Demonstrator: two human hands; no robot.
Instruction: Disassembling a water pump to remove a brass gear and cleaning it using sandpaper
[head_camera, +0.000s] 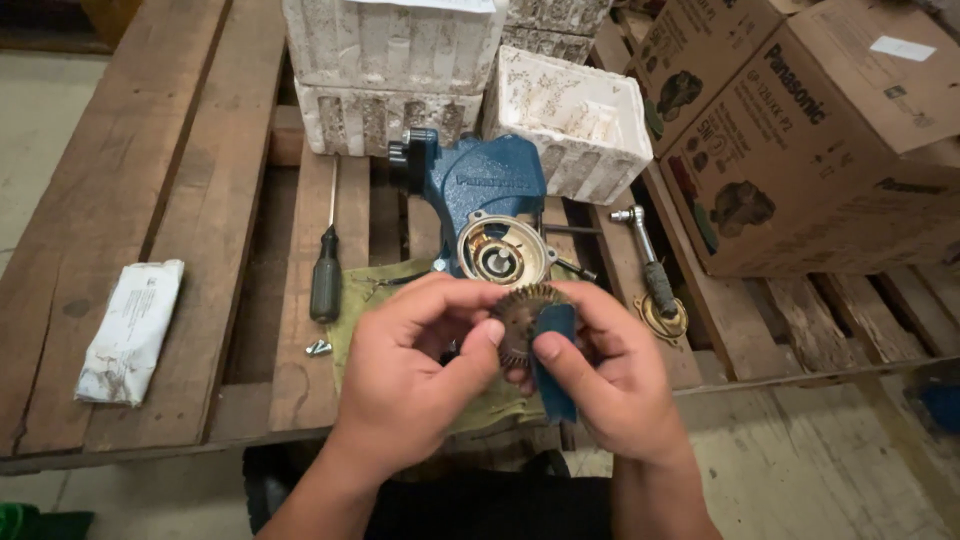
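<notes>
Brass-toned and toothed, the impeller disc (520, 322) sits pinched between both hands, just in front of the blue pump body (480, 195). Left hand (415, 375) clamps its edge, thumb pressed on; right hand (610, 375) pins a strip of blue abrasive cloth (556, 360) against it. Screwdriver (325, 270) lies left of the pump, ratchet wrench (648, 262) right.

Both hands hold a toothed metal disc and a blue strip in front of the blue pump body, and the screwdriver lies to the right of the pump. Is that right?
Not quite. In the head view the screwdriver lies left of the blue pump body, not right; a ratchet wrench lies on the right. The left hand and right hand do hold the toothed metal disc and blue strip.
</notes>
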